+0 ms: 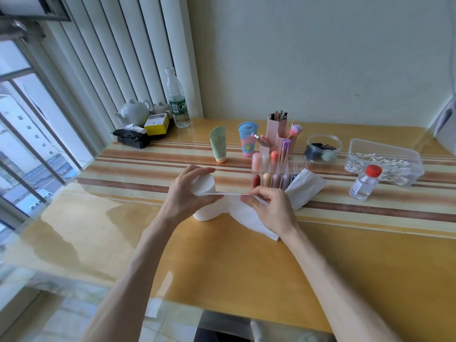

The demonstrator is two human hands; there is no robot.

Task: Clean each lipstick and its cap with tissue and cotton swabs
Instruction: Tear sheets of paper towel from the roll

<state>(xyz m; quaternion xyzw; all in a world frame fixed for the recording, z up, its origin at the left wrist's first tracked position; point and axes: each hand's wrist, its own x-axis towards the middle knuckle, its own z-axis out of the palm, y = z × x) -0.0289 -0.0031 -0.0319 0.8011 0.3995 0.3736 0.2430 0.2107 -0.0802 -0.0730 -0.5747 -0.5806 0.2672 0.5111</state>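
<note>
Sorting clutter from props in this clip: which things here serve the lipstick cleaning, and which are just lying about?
For the job: left hand gripping the tissue roll; right hand pinching the tissue sheet; lipsticks in the clear organizer; cotton swabs box.
Lying about: teapot; water bottle; yellow box; green tube; blue tube; brush holder; round jar.

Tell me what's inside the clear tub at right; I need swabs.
Cotton swabs heaped in the tub. The red-capped bottle hides its near edge; anything beneath the heap is unseen.

One tissue roll [206, 215], two tubes [218, 144] [247, 139]
</note>
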